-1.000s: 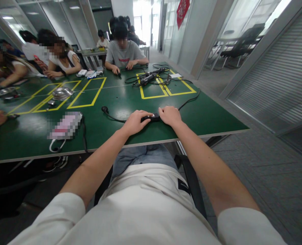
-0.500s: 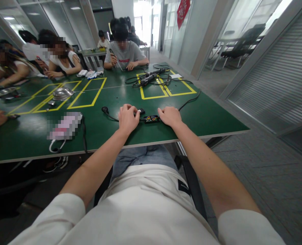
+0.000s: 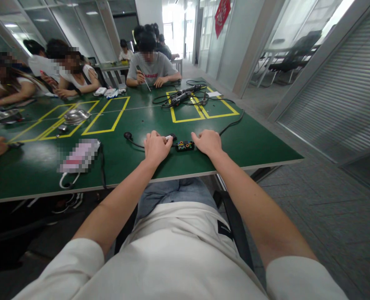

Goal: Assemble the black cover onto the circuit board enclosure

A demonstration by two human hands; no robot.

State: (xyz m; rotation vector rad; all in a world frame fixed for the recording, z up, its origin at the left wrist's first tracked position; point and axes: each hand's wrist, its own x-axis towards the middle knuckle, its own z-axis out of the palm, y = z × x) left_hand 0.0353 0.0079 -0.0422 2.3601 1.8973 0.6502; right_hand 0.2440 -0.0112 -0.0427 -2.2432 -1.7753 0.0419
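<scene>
Centre of frame, near the front edge of the green counter (image 3: pixel 250 143): we note the left hand (image 3: pixel 156 146) knuckles-up, its grip pinched on a small black cap (image 3: pixel 171 136) with a pale tip; the fingertips hide most of that piece, so its shape is unclear. Just right of it lies a small black board (image 3: pixel 185 145) with coloured dots, flat on the counter. The right hand (image 3: pixel 207 141) rests at the board's right end, fingers curled down; we cannot tell whether its grip pinches the board or only touches it. A black cable (image 3: pixel 134 141) runs left from under the left hand. At lower left lies a pixelated pink object (image 3: pixel 78 155), unreadable. At upper centre, a tangle of cords and tools (image 3: pixel 185 94) lies too far off to identify.
</scene>
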